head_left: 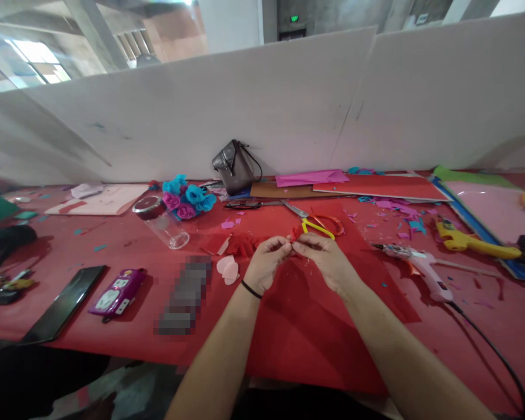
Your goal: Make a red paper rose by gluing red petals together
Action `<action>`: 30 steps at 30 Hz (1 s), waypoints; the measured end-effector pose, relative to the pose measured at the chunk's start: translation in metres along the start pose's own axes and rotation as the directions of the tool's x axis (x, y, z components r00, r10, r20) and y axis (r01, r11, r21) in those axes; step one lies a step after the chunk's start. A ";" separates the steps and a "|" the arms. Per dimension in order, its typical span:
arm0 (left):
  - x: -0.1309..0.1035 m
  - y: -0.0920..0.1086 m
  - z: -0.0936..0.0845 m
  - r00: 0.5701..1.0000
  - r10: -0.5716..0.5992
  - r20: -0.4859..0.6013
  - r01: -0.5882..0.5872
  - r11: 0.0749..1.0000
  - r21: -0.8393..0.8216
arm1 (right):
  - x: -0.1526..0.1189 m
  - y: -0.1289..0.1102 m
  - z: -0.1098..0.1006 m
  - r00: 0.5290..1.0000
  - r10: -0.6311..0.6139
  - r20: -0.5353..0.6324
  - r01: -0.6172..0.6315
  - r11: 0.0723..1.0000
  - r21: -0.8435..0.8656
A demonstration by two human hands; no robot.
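My left hand [269, 256] and my right hand [317, 251] meet above the red table, fingertips pinched close together. Between them is a small piece of red paper [294, 233], gripped from both sides. More crumpled red paper pieces [245, 247] lie just left of my left hand, with pale pink petal-shaped cutouts [228, 269] nearer the front. Behind my right hand rest scissors [317, 227] with yellow and orange handles. A broad red sheet [315, 338] spreads beneath both hands.
A pale glue gun [429, 271] with its cord lies right, near a yellow glue gun [472, 240]. Left are a glass jar [168, 224], blue and pink paper flowers [188, 198], a purple power strip [117, 293] and a black flat object [65, 303]. A dark bag [236, 166] leans against the white partition [201, 116].
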State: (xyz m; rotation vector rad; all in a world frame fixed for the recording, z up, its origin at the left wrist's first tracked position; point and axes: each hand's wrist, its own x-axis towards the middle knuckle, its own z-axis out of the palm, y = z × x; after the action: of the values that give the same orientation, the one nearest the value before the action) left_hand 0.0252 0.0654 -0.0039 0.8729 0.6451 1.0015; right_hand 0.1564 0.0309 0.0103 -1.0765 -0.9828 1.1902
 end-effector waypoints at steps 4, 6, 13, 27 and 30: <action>-0.001 0.000 -0.002 0.999 -0.045 0.016 0.045 0.999 0.005 | -0.001 -0.006 -0.002 0.998 0.000 -0.070 0.006 0.996 0.085; -0.001 -0.001 -0.002 0.998 -0.059 0.023 0.059 0.998 0.019 | -0.001 -0.009 -0.004 0.994 -0.015 -0.109 0.024 0.996 0.081; -0.001 -0.002 0.001 0.999 -0.017 0.045 0.012 0.995 0.101 | 0.002 -0.013 -0.003 0.981 -0.051 -0.186 0.059 0.998 0.036; -0.002 -0.001 0.001 0.998 -0.039 0.053 0.033 0.992 0.124 | 0.000 -0.012 -0.006 0.986 0.074 -0.148 -0.059 0.993 0.106; -0.002 -0.001 0.002 0.998 -0.043 0.039 0.038 0.993 0.114 | 0.000 -0.012 -0.006 0.991 0.050 -0.123 -0.041 0.996 0.079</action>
State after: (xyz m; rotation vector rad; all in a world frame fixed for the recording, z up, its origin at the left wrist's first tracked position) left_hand 0.0259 0.0625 -0.0036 0.9744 0.6873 0.9150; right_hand 0.1652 0.0293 0.0207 -1.1041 -0.8138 1.1732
